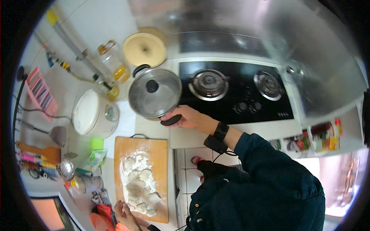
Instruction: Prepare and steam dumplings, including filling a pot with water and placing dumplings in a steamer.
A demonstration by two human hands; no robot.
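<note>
A steel pot (pixel 141 103) with a glass lid (pixel 165 89) and black lid knob stands on the counter left of the stove. My right hand (pixel 181 116) is closed round its near black side handle (pixel 171 120); a black band with a small box circles that wrist. Below the pot lies a wooden cutting board (pixel 160 148) dusted with flour, bearing several pale dough pieces (pixel 145 174). Beside the board's near left corner is my left hand (pixel 124 215), its fingers loosely bent and apart, with nothing visible in them.
A black two-burner gas stove (pixel 231 109) is right of the pot. Behind it leans a round cream lid (pixel 144 49). Oil bottles (pixel 121 73), a white bucket (pixel 88 115) and a green packet (pixel 94 161) stand left. Utensils (pixel 42 152) hang on the left wall.
</note>
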